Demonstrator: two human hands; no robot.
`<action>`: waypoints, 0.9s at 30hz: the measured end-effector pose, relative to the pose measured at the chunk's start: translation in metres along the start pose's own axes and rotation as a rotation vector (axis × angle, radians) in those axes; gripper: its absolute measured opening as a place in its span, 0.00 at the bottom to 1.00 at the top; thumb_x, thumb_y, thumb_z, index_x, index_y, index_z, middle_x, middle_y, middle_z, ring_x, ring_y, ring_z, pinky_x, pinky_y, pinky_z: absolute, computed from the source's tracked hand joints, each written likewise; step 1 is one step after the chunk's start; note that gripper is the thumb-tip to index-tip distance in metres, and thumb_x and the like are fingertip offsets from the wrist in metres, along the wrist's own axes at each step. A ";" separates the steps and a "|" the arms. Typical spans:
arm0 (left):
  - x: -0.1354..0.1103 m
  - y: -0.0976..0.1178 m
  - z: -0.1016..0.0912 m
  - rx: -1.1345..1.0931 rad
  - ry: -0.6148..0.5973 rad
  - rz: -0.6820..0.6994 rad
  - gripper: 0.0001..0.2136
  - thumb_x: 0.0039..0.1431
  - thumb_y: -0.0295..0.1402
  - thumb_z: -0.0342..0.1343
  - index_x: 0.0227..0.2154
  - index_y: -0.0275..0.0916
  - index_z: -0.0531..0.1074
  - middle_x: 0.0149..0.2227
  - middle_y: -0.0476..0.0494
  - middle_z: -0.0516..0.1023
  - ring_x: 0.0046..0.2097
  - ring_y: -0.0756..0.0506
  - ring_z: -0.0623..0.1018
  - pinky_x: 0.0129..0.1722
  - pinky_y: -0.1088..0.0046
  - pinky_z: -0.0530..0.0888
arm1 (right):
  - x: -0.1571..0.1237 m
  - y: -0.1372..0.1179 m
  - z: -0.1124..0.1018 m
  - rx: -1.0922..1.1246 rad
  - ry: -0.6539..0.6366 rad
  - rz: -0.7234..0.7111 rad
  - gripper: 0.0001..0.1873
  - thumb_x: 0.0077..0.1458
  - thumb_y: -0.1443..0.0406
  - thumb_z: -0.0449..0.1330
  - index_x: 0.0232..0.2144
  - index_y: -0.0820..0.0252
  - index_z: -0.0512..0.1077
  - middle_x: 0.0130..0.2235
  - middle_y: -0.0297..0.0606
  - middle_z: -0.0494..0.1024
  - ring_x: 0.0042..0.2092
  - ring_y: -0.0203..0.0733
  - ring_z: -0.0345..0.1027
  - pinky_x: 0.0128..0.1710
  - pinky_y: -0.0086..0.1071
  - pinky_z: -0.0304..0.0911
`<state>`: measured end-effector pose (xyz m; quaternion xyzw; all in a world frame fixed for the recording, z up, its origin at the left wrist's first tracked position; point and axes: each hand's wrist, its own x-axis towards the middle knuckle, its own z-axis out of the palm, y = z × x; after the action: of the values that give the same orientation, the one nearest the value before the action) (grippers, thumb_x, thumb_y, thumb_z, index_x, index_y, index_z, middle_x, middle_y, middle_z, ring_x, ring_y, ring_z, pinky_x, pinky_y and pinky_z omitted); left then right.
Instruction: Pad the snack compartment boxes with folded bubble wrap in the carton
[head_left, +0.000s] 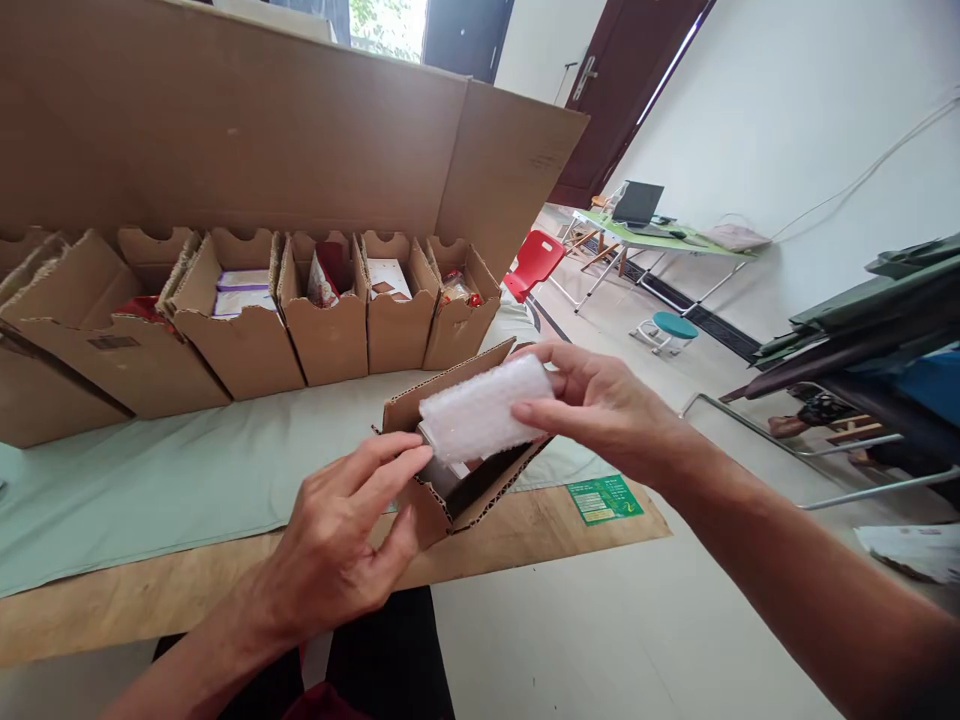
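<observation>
In my right hand (592,400) is a white bubble-wrapped packet (491,405), pinched at its right end between thumb and fingers. The packet lies tilted over the mouth of a small open cardboard box (499,500). My left hand (356,515) grips the near left end of this box, fingertips over the rim and thumb lower on the outside. Its fingertips come close to the packet's left corner. Inside the box, partly covered by the packet, a white item (454,470) shows; its kind is hidden.
Several cardboard bins (405,330) with assorted goods stand in a row before a tall cardboard panel (300,130). A pale green cloth (247,450) covers much of the wooden table (187,590). Beyond are a red chair (536,262), a teal stool (673,326) and a folding table with a laptop (637,205).
</observation>
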<state>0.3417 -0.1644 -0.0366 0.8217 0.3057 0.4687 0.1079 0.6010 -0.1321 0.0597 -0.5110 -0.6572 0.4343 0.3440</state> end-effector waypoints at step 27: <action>-0.010 -0.006 0.019 0.052 0.122 0.019 0.09 0.65 0.21 0.53 0.42 0.39 0.74 0.41 0.44 0.78 0.41 0.49 0.80 0.43 0.74 0.79 | 0.031 -0.028 0.077 -1.192 -0.496 -0.085 0.07 0.57 0.66 0.59 0.32 0.59 0.79 0.30 0.39 0.80 0.30 0.42 0.71 0.27 0.32 0.46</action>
<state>0.3518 -0.1638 -0.0564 0.7970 0.3158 0.5109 0.0631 0.5136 -0.1217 0.0561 -0.4725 -0.8653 0.0862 -0.1437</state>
